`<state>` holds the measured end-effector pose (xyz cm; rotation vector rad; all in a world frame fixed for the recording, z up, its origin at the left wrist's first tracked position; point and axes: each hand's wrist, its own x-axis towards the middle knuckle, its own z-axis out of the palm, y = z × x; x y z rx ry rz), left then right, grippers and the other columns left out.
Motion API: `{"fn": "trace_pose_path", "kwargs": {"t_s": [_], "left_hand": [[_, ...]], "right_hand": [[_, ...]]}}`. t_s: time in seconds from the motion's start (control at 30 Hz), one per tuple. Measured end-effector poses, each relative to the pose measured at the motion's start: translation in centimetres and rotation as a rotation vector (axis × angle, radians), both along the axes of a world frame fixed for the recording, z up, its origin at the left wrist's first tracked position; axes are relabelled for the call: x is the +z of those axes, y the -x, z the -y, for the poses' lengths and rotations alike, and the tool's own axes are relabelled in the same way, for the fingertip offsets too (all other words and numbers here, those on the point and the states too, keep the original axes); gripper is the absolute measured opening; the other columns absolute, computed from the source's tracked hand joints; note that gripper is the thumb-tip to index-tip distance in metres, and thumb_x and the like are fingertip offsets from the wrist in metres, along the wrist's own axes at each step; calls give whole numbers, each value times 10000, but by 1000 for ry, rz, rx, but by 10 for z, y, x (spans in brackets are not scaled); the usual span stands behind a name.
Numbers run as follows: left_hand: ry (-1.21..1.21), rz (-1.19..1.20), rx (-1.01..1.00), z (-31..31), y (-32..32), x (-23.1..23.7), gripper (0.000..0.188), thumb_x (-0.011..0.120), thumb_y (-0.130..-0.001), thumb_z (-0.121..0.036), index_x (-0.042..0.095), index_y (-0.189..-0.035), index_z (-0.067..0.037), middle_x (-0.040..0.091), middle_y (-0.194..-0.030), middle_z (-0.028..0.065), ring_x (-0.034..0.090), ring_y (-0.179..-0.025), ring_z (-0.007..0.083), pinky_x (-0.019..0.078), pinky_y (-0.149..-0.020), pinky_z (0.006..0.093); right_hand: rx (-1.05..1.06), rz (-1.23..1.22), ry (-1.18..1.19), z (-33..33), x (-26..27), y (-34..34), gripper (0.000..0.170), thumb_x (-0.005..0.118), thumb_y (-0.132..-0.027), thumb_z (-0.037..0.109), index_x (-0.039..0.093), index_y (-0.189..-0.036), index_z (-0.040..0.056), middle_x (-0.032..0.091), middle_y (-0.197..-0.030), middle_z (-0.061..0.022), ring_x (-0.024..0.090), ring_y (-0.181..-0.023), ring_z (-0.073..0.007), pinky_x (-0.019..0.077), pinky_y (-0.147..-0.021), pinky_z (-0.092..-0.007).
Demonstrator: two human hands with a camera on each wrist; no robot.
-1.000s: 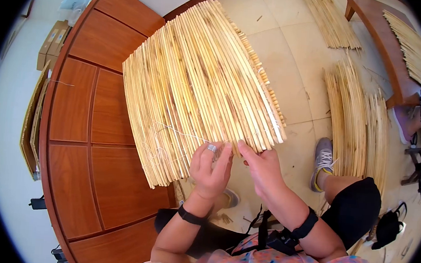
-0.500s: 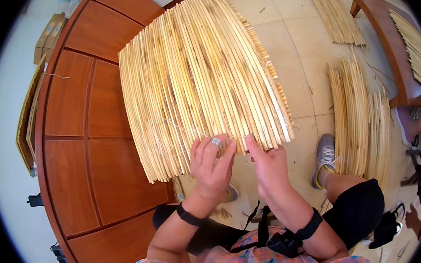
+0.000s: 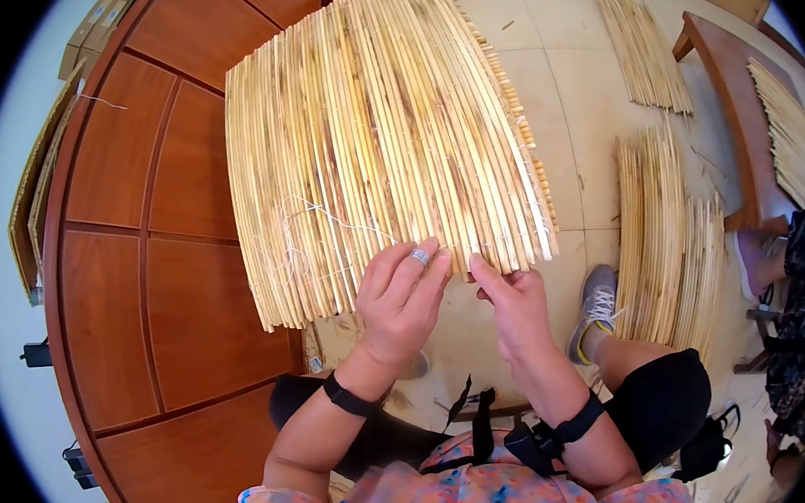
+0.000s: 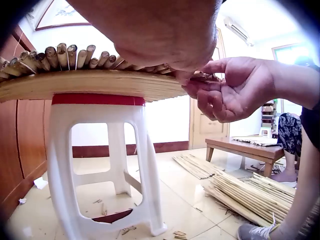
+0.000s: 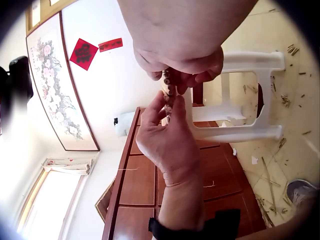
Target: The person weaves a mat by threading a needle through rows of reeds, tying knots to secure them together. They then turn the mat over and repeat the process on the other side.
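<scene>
Left hand (image 3: pixel 401 301) and right hand (image 3: pixel 515 310) pinching the near edge of a stick mat (image 3: pixel 383 136), the mat at eleven o'clock from them atop a white stool (image 4: pixel 90 114), white thread (image 3: pixel 353 225) at ten, more sticks (image 3: pixel 647 238) on the floor (image 3: pixel 527 86) at two

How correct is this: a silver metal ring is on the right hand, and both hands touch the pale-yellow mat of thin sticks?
Wrong hand: the head view shows the silver ring on the left hand; the rest is correct.

place: home, apparently | indicated by: flower painting (image 5: pixel 55 85) and red paper (image 5: pixel 83 54) hung on wall (image 5: pixel 112 85), panelled cabinet (image 3: pixel 196 292), tiled floor (image 3: pixel 547 102)
</scene>
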<state>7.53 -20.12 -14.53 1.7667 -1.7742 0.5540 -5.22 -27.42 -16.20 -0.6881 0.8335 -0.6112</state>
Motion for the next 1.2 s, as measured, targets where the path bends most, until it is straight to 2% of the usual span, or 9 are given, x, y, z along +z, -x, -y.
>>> {"fn": "trace_pose_path", "kwargs": {"t_s": [0.07,0.27,0.4,0.6,0.63,0.73,0.93,1.13,1.2], "left_hand": [[6,-27,29,0,0,1,339,724,-666,16,672,-1000,-20,656,-982,116,609,-885,312,521,-756,366],[12,-84,25,-2,0,4,375,716,-640,49,663,-1008,-5,636,-988,128,611,-886,309,518,-760,371],[-10,-124,-10,-4,-4,-2,458,687,-618,96,642,-1063,-3,601,-1032,141,611,-890,315,517,-763,364],[-352,-484,99,-16,-2,32,546,581,-696,104,561,-1218,-52,543,-1082,160,556,-976,357,481,-843,405],[-339,-587,80,-14,-5,36,498,570,-741,90,553,-1219,-48,534,-1076,174,575,-950,352,489,-810,384],[-319,-602,25,-10,-10,39,415,586,-766,90,572,-1168,-9,547,-1051,146,602,-807,227,497,-689,300],[-286,-554,69,-3,-7,40,203,621,-810,43,627,-1012,19,552,-959,125,597,-725,210,486,-620,280],[-364,-483,105,1,-12,42,154,649,-798,29,620,-949,28,543,-895,132,603,-699,219,479,-588,293],[-459,-517,129,1,-15,50,172,654,-790,30,622,-959,24,548,-910,141,607,-731,244,488,-622,308]], "right_hand": [[7,64,-11,-2,-2,0,297,684,-852,128,633,-1098,-30,669,-997,-56,605,-837,-88,484,-725,-235],[103,43,195,-15,-15,-13,282,657,-865,120,646,-1115,-10,682,-990,-55,613,-853,-102,489,-750,-249],[-6,50,289,-19,-20,-22,267,644,-875,116,647,-1098,-30,683,-993,-75,616,-863,-103,495,-747,-257],[-24,-57,323,-21,-8,-23,256,640,-863,63,642,-1087,-58,685,-985,-100,629,-843,-105,517,-711,-252],[-33,-61,323,-23,-10,-24,255,640,-860,56,641,-1086,-62,686,-983,-104,632,-835,-107,520,-704,-250],[-71,-94,331,-26,-12,-29,241,646,-848,52,652,-1058,-66,694,-958,-108,638,-815,-110,522,-690,-250],[-112,-213,418,-32,-8,-36,196,646,-838,67,675,-976,-69,709,-883,-120,645,-747,-105,514,-640,-255],[-197,-168,356,-37,-7,-42,184,639,-846,102,685,-909,-64,696,-752,-130,636,-680,-90,500,-598,-262],[-227,-178,379,-38,-7,-43,188,641,-846,109,684,-897,-66,685,-716,-115,624,-660,-82,496,-590,-262]]}}
